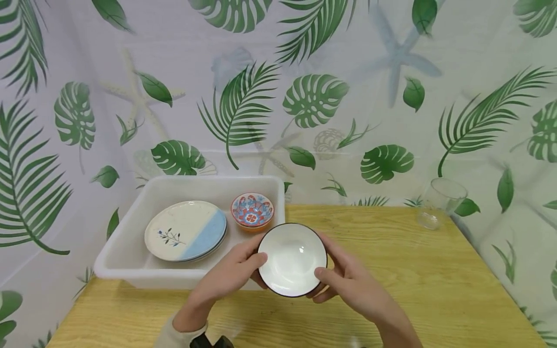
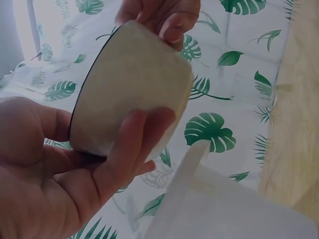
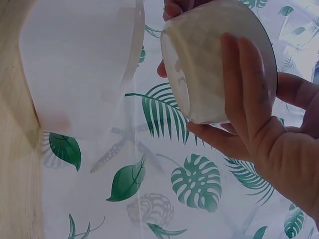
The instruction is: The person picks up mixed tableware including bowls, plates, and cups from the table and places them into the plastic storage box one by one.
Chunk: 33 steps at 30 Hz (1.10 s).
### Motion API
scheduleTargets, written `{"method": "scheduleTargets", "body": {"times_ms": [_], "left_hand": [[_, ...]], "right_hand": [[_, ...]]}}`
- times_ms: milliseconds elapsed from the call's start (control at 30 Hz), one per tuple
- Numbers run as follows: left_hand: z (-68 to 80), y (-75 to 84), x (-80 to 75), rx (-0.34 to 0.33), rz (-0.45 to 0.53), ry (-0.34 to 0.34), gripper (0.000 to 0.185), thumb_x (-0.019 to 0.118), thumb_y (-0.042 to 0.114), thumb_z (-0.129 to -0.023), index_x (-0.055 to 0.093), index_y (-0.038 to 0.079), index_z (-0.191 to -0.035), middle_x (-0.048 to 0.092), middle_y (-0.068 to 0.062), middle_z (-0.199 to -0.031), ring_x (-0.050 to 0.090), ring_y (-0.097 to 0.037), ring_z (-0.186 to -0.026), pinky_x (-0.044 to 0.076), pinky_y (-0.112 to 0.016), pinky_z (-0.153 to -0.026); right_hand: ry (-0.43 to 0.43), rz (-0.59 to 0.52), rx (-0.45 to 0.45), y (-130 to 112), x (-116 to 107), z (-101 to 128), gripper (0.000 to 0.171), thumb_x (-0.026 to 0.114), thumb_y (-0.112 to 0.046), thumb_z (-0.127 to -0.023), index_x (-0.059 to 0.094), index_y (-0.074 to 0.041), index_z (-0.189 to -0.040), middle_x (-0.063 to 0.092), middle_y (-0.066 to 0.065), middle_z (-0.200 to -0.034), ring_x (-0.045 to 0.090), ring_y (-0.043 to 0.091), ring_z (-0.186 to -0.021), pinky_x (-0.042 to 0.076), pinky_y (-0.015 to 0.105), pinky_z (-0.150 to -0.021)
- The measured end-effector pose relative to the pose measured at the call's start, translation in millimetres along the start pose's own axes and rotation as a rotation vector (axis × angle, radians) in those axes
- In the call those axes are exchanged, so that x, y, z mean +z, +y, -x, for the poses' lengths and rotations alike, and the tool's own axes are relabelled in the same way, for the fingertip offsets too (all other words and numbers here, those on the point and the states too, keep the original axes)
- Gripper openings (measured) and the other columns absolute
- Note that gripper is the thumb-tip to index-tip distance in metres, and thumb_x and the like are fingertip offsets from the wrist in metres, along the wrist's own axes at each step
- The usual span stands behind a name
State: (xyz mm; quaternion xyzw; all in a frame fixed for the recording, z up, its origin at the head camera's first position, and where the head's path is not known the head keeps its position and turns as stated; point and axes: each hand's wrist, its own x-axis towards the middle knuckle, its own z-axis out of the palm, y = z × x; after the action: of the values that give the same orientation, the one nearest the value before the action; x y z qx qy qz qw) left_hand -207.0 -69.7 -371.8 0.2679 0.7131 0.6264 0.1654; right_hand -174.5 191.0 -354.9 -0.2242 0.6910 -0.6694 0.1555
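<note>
Held white round ceramic bowl with thin dark rim in both hands above near edge of pale wooden table. Left hand curled round left side, right hand round right, thumbs on rim, fingers beneath. Bowl mouth faced up toward me, both hands equally close. White plastic tub lay just left and behind, holding blue-and-cream plates and small red-blue patterned bowl. Clear glass tumbler stood far right, well apart. Leaf-print curtain behind.

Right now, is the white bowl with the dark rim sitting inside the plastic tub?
No, both hands, left hand and right hand, hold the white bowl in front of the tub.
</note>
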Motion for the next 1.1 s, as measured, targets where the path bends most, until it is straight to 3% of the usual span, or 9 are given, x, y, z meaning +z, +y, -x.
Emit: {"method": "scheduleTargets", "body": {"times_ms": [233, 533, 733, 967, 1100], "left_hand": [[0.8, 14.3, -28.3, -0.058, -0.018, -0.131, 0.048, 0.037, 0.007, -0.104, 0.034, 0.001, -0.152, 0.063, -0.024, -0.12, 0.072, -0.024, -0.084, 0.061, -0.04, -0.07], [-8.7, 38.5, -64.6, -0.176, -0.099, -0.24, 0.043, 0.04, 0.009, -0.104, 0.043, 0.004, -0.147, 0.069, -0.015, -0.11, 0.073, -0.032, -0.08, 0.06, -0.044, -0.075], [-20.7, 41.7, -81.9, -0.214, -0.151, -0.286, 0.042, 0.041, 0.009, -0.103, 0.044, -0.001, -0.144, 0.069, -0.013, -0.106, 0.073, -0.027, -0.078, 0.06, -0.044, -0.072], [-39.2, 41.4, -96.6, -0.241, -0.176, -0.318, 0.044, 0.042, 0.008, -0.102, 0.044, 0.0, -0.145, 0.07, -0.01, -0.106, 0.072, -0.027, -0.077, 0.06, -0.041, -0.067], [-48.0, 38.6, -103.7, -0.237, -0.162, -0.337, 0.043, 0.043, 0.008, -0.102, 0.045, -0.003, -0.144, 0.069, -0.012, -0.106, 0.072, -0.027, -0.075, 0.06, -0.045, -0.067]], "right_hand": [[-0.04, 0.009, -0.024, 3, 7, -1, 0.064, 0.053, -0.007, -0.101, 0.022, -0.009, -0.158, 0.025, 0.022, -0.156, 0.072, 0.032, -0.085, 0.06, 0.046, -0.068], [-0.061, 0.012, 0.015, 8, 17, -8, 0.063, 0.053, -0.014, -0.103, 0.024, -0.018, -0.158, 0.026, 0.018, -0.157, 0.07, 0.035, -0.091, 0.06, 0.046, -0.072], [-0.047, 0.016, 0.008, 15, 22, -14, 0.066, 0.054, -0.015, -0.102, 0.022, -0.023, -0.159, 0.025, 0.016, -0.159, 0.07, 0.031, -0.089, 0.06, 0.046, -0.072], [0.0, 0.036, 0.034, 26, 27, -21, 0.071, 0.056, -0.016, -0.102, 0.016, -0.024, -0.16, 0.023, 0.02, -0.158, 0.069, 0.033, -0.088, 0.06, 0.041, -0.069], [0.03, 0.046, 0.047, 30, 30, -24, 0.076, 0.056, -0.012, -0.101, 0.013, -0.032, -0.16, 0.023, 0.019, -0.159, 0.07, 0.03, -0.087, 0.06, 0.039, -0.069]]}}
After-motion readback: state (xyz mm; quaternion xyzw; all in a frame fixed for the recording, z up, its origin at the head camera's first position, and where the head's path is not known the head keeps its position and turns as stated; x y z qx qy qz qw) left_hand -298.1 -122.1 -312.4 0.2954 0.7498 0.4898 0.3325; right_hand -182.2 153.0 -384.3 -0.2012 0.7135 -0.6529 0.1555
